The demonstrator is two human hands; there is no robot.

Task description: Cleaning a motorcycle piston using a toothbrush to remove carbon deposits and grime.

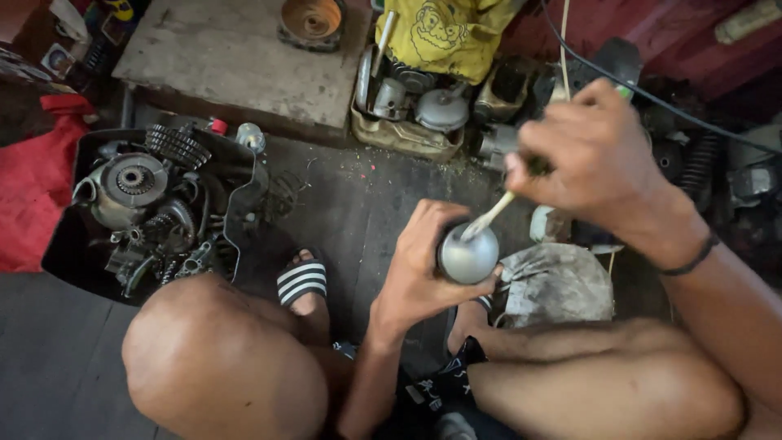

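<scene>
Our left hand [419,273] grips the round metal part [468,255] above the floor, fingers wrapped around it; our right hand [590,151] pinches a brush [489,217] on its top. Cleaning looks partway done.

- The left hand [419,265] sits at the centre of the frame, slightly low, fingers curled closed around a rounded grey metal part [468,254], thumb side turned upward.
- Its forearm runs down and to the left toward the bottom edge, between the two bent knees.
- The right hand [590,151] is in the upper right, raised above the left, fingers pinched shut on a thin pale tool [489,216] that slants down to the left.
- The right wrist carries a dark band, and that forearm leaves the frame at the lower right.
</scene>
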